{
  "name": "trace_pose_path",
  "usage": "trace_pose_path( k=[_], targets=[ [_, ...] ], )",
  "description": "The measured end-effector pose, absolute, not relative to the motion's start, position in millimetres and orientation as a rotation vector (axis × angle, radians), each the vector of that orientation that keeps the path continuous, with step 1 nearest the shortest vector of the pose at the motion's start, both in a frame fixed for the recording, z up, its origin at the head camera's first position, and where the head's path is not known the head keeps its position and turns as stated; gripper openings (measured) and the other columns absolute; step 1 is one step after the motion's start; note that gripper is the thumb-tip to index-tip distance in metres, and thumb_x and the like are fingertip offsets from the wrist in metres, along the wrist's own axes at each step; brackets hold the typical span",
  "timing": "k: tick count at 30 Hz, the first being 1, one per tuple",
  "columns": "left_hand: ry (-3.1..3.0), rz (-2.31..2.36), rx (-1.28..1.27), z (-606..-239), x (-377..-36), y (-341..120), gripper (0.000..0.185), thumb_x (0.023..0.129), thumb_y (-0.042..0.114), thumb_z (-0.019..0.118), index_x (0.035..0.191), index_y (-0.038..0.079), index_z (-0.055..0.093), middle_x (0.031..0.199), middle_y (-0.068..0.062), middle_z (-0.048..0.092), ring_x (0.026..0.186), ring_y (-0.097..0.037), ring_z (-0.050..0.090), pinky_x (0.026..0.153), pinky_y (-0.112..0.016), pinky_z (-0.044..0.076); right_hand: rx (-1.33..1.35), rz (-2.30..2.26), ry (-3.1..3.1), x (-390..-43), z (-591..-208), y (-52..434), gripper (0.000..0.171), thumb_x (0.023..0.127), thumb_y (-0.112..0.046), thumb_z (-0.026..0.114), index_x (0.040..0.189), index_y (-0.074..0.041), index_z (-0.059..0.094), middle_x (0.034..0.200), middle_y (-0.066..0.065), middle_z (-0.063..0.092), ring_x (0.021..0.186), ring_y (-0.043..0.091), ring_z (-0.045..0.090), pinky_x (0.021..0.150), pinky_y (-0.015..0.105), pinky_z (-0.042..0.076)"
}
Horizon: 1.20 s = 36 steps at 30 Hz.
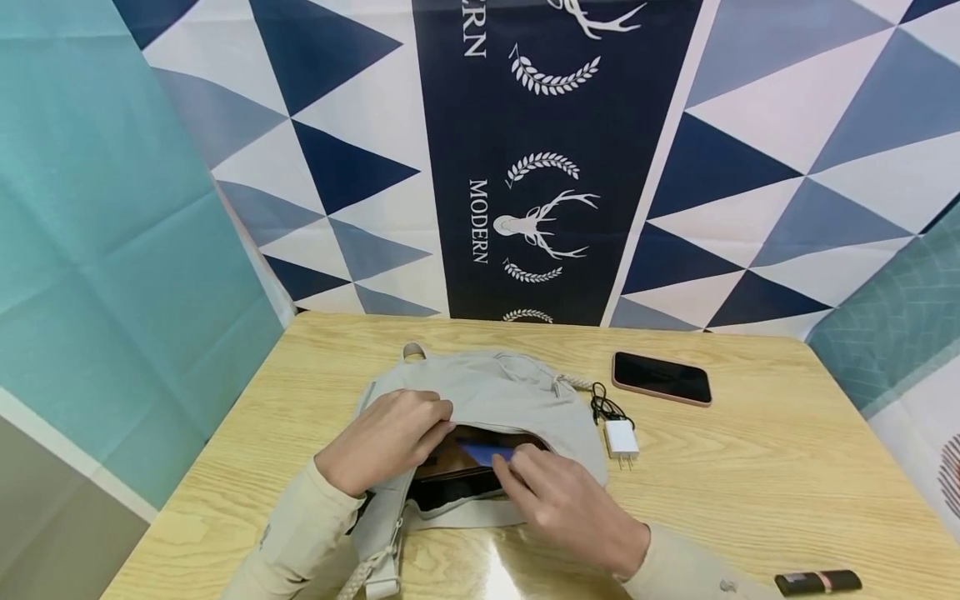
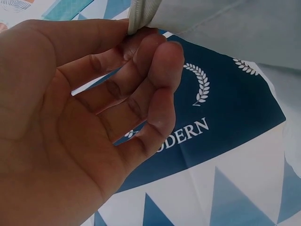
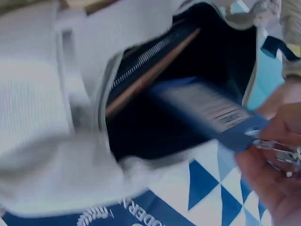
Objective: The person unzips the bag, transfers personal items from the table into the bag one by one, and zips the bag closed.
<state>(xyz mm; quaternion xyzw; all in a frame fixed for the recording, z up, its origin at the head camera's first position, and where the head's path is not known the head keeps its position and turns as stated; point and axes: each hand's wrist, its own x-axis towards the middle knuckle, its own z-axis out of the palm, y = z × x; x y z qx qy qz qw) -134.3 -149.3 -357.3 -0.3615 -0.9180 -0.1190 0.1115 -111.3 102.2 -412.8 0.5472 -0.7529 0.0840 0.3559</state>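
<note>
A light grey backpack (image 1: pixel 480 383) lies on the table with its unzipped mouth facing the person. My left hand (image 1: pixel 393 437) pinches the zipped edge (image 2: pixel 136 21) of that opening between thumb and fingertips and lifts it. At the opening's right side, my right hand (image 1: pixel 562 500) grips one end of a blue card holder (image 3: pixel 202 110). The holder bears a white printed label, blurred in the right wrist view, and a metal clip (image 3: pixel 282 153) hangs at the held end. Its far end reaches into the dark inside, near a flat brown item (image 1: pixel 450 460) and an inner zipper (image 3: pixel 146 59).
Right of the backpack lie a phone (image 1: pixel 662 379), a white charger plug (image 1: pixel 621 437) and a coiled black cable (image 1: pixel 609 407). A small black tube (image 1: pixel 817 582) with a pink band lies at the front right. A patterned cloth (image 1: pixel 555 125) hangs behind the table.
</note>
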Motion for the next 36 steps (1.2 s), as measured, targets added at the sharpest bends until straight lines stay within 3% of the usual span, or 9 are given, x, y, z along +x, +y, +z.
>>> trace_pose_path(
  k=[5, 11, 19, 21, 23, 25, 27, 33, 36],
  targets=[
    [-2.697, -0.347, -1.065, -357, -135, -148, 0.033, 0.096, 0.012, 0.066, 0.069, 0.021, 0.05, 0.06, 0.011, 0.038, 0.05, -0.001, 0.036, 0.05, -0.02, 0.034, 1.427, 0.054, -2.037, -115, -433, 98, 0.047, 0.105, -0.001, 0.028, 0.094, -0.007, 0.074, 0.09, 0.002, 0.058, 0.077, 0.016, 0.048, 0.066, 0.024, 0.045],
    [-2.708, -0.34, -1.07, -359, -135, -146, 0.03, 0.097, 0.013, 0.065, 0.071, 0.02, 0.053, 0.061, 0.011, 0.039, 0.051, -0.001, 0.036, 0.05, -0.02, 0.035, 1.427, 0.037, -2.103, -126, -450, 98, 0.044, 0.104, -0.007, 0.03, 0.098, -0.01, 0.073, 0.088, 0.002, 0.054, 0.074, 0.016, 0.042, 0.063, 0.027, 0.039],
    [-2.71, -0.308, -1.068, -360, -135, -146, 0.028, 0.096, 0.013, 0.066, 0.072, 0.02, 0.055, 0.062, 0.011, 0.039, 0.051, 0.0, 0.036, 0.053, -0.021, 0.035, 1.458, 0.004, -2.172, -137, -452, 92, 0.064, 0.11, -0.01, 0.007, 0.098, -0.011, 0.07, 0.09, 0.002, 0.054, 0.072, 0.014, 0.042, 0.06, 0.026, 0.04],
    [-2.714, -0.316, -1.069, -360, -135, -146, 0.029, 0.097, 0.013, 0.066, 0.071, 0.02, 0.054, 0.061, 0.011, 0.038, 0.051, -0.001, 0.035, 0.052, -0.021, 0.035, 1.475, -0.02, -2.192, -138, -451, 90, 0.057, 0.11, -0.008, 0.014, 0.098, -0.011, 0.07, 0.09, 0.002, 0.055, 0.072, 0.014, 0.043, 0.06, 0.026, 0.041],
    [-2.717, -0.331, -1.071, -360, -134, -146, 0.029, 0.097, 0.013, 0.066, 0.071, 0.02, 0.053, 0.062, 0.011, 0.038, 0.051, -0.001, 0.035, 0.051, -0.02, 0.034, 1.489, -0.037, -2.208, -139, -450, 88, 0.04, 0.108, -0.006, 0.031, 0.099, -0.011, 0.069, 0.09, 0.003, 0.056, 0.072, 0.014, 0.044, 0.061, 0.027, 0.043],
    [-2.716, -0.344, -1.069, -360, -134, -147, 0.029, 0.097, 0.013, 0.066, 0.072, 0.02, 0.053, 0.062, 0.011, 0.038, 0.051, -0.001, 0.035, 0.051, -0.02, 0.034, 1.498, -0.051, -2.222, -139, -450, 87, 0.021, 0.102, -0.005, 0.049, 0.101, -0.01, 0.069, 0.091, 0.003, 0.056, 0.074, 0.014, 0.046, 0.062, 0.027, 0.045],
    [-2.714, -0.357, -1.065, -359, -133, -148, 0.029, 0.097, 0.013, 0.066, 0.072, 0.02, 0.053, 0.062, 0.011, 0.039, 0.051, -0.002, 0.036, 0.051, -0.02, 0.034, 1.499, -0.056, -2.235, -139, -449, 85, 0.012, 0.094, -0.004, 0.063, 0.103, -0.009, 0.069, 0.094, 0.004, 0.058, 0.077, 0.015, 0.049, 0.066, 0.029, 0.048],
    [-2.721, -0.36, -1.056, -356, -135, -150, 0.029, 0.096, 0.012, 0.066, 0.072, 0.02, 0.053, 0.062, 0.012, 0.04, 0.051, -0.002, 0.037, 0.051, -0.021, 0.035, 1.463, -0.104, -2.272, -141, -448, 84, 0.022, 0.092, -0.005, 0.065, 0.115, -0.006, 0.067, 0.109, 0.007, 0.06, 0.094, 0.02, 0.055, 0.079, 0.034, 0.05],
    [-2.725, -0.367, -1.061, -357, -136, -149, 0.029, 0.096, 0.012, 0.066, 0.072, 0.02, 0.053, 0.062, 0.012, 0.04, 0.051, -0.001, 0.037, 0.051, -0.021, 0.035, 1.428, -0.147, -2.284, -136, -449, 84, 0.025, 0.097, -0.005, 0.051, 0.118, -0.005, 0.066, 0.113, 0.009, 0.061, 0.099, 0.023, 0.054, 0.081, 0.036, 0.049]
  ],
)
